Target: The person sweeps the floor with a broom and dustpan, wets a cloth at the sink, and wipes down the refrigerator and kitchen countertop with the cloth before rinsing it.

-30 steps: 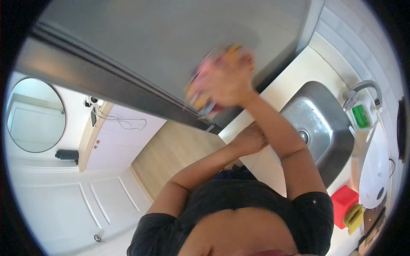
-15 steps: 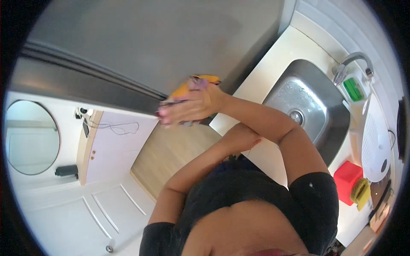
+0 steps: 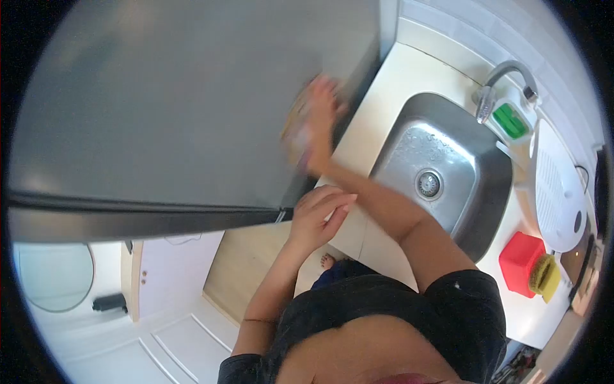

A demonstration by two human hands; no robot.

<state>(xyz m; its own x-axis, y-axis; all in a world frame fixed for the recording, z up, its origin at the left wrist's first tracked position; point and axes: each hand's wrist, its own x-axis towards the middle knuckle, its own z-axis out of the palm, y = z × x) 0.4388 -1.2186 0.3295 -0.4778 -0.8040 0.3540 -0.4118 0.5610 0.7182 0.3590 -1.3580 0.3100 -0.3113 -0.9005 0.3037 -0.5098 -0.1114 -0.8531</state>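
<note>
A grey refrigerator door [image 3: 179,109] fills the upper left. My right hand [image 3: 322,115] presses a crumpled yellowish cloth [image 3: 294,131] flat to the door near its right side. Motion smears the hand and the cloth, so the cloth's folds do not show. My left hand [image 3: 320,212] hangs just below, by the door's bottom right corner. Its fingers are loosely bent and apart, with nothing visible in them.
At right, a white counter [image 3: 377,109] holds a steel sink [image 3: 403,121] with a faucet [image 3: 511,70]. Beside it stand a green sponge [image 3: 510,120], a white drainboard [image 3: 556,192], a red container [image 3: 521,262] and a yellow brush [image 3: 544,276]. A round mirror [image 3: 54,275] hangs lower left.
My right hand has moved the cloth up and right across the door, away from its edge. My left hand has come up from near my waist. The view has shifted.
</note>
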